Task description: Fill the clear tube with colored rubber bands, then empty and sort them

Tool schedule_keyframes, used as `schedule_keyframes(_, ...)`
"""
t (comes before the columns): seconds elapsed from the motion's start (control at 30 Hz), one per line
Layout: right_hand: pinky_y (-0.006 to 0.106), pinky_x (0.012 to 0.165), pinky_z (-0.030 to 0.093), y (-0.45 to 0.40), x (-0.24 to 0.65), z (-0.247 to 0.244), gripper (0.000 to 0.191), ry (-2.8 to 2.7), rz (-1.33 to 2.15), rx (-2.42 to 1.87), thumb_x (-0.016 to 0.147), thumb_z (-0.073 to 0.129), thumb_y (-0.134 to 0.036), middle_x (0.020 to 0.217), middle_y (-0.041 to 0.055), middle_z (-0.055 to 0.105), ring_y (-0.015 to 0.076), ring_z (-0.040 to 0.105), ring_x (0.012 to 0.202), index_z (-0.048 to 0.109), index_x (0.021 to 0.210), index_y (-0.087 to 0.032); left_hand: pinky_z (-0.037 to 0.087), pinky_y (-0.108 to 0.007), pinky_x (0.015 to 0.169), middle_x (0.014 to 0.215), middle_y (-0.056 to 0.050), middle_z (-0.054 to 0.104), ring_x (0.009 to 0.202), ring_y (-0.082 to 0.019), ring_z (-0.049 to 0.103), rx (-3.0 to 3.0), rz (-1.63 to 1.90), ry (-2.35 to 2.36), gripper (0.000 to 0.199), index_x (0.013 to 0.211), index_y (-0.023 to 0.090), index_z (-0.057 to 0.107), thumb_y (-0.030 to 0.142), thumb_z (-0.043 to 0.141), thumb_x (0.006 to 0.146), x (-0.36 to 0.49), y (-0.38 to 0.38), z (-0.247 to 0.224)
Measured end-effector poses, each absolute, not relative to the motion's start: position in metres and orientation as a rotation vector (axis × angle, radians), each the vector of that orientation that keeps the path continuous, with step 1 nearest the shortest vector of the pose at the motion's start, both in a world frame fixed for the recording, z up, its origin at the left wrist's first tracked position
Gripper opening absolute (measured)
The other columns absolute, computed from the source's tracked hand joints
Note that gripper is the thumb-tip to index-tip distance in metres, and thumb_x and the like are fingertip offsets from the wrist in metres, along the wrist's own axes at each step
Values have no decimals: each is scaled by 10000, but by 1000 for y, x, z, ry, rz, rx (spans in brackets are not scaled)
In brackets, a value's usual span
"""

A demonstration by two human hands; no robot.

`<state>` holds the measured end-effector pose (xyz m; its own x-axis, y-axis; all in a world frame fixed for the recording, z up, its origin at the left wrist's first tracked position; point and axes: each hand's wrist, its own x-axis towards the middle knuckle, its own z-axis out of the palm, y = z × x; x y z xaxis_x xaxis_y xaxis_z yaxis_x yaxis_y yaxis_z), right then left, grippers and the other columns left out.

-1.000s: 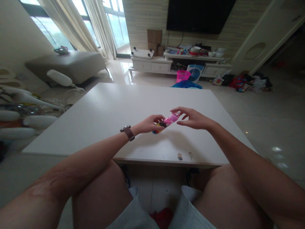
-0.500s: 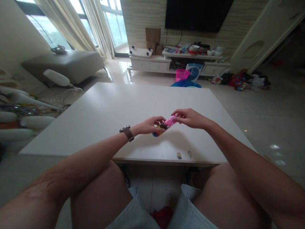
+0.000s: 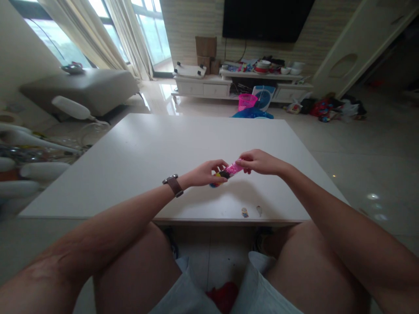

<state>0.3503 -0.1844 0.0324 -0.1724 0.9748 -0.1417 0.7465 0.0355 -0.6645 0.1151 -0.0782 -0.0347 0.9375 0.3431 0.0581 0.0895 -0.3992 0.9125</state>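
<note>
A slim, see-through tube-like pack (image 3: pixel 233 169) is held slanted above the white table (image 3: pixel 157 148). Its contents show pink, black, yellow, red and blue bands; what they are is too small to tell. My left hand (image 3: pixel 209 172), with a brown-strapped watch on the wrist, grips the pack around its darker lower part. At the upper pink end, my right hand (image 3: pixel 255 161) pinches the tip between thumb and fingers. Near the front edge of the table lie a small yellow-and-blue cartoon figure piece (image 3: pixel 245 212) and a small pale piece (image 3: pixel 259 210).
Beyond the table are a blue plastic item (image 3: pixel 252 113), a pink basket (image 3: pixel 247 101) and a low cabinet (image 3: pixel 216 89) loaded with boxes and bowls. A white-bladed fan (image 3: pixel 70 107) stands at the left. Bags (image 3: pixel 322 109) lie on the floor at right.
My right fingers have closed more tightly on the pack's pink end, the hand turning slightly. My left hand keeps its hold. The whole view has shifted a little.
</note>
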Motion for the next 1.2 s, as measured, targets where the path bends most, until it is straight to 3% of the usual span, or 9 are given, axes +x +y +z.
schedule_keyframes(0.07,306,636,471,-184,350,31,604,-1922,884,-1828,978,466,-661,656,63,694,174,634,610,732,766,-162,536,-327,771,1006,-68,709,860,-182,654,2013,315,320,426,1170,176,651,374,781,815,116,-79,-34)
schedule_keyframes(0.2,291,723,494,-184,355,32,486,-1942,856,-1625,872,696,-560,952,55,748,190,674,812,703,1187,-190,526,-347,854,1059,-70,710,922,-191,652,2073,402,326,398,1177,180,653,385,753,852,116,-78,-34)
schedule_keyframes(0.27,281,738,488,-184,356,30,512,-1992,868,-1519,842,741,-483,989,45,733,185,662,851,655,1258,-197,525,-341,855,1071,-71,708,947,-198,653,2085,423,331,412,1189,179,646,380,757,847,116,-77,-36)
schedule_keyframes(0.43,267,622,410,-181,344,23,316,-1900,798,-1675,916,624,-464,744,7,643,149,586,664,644,999,-159,514,-311,754,976,-42,697,880,-195,651,2182,496,394,435,1195,194,633,368,771,820,116,-75,-39)
schedule_keyframes(0.57,272,616,381,-174,331,15,304,-1833,623,-1706,885,668,-479,711,-2,618,144,548,658,633,864,-178,504,-315,757,948,-29,698,878,-198,647,2232,561,430,419,1144,202,636,323,802,779,116,-70,-39)
schedule_keyframes(0.67,285,610,455,-165,325,2,388,-1568,791,-1550,825,737,-541,768,6,652,156,590,663,641,952,-187,524,-311,744,1018,-48,705,890,-196,659,2077,579,419,400,1147,201,627,335,781,803,117,-63,-42)
schedule_keyframes(0.77,294,657,529,-156,318,-15,471,-1369,962,-1340,714,847,-520,992,47,716,173,650,790,666,1013,-203,545,-329,795,1134,-83,694,926,-190,670,1886,593,338,390,1155,185,621,364,757,836,121,-54,-48)
schedule_keyframes(1.07,288,771,537,-146,296,-29,416,-921,1075,-1174,756,817,-524,1173,28,722,208,637,1094,707,1067,-271,533,-359,866,1138,-112,696,986,-229,694,1555,520,272,540,1218,174,606,455,807,803,121,-41,-51)
schedule_keyframes(1.2,314,830,543,-142,291,-21,468,-923,1023,-1109,756,825,-551,1186,21,730,195,654,1061,699,1128,-296,525,-367,868,1109,-106,692,972,-228,688,1565,476,268,525,1197,167,615,443,810,796,118,-38,-51)
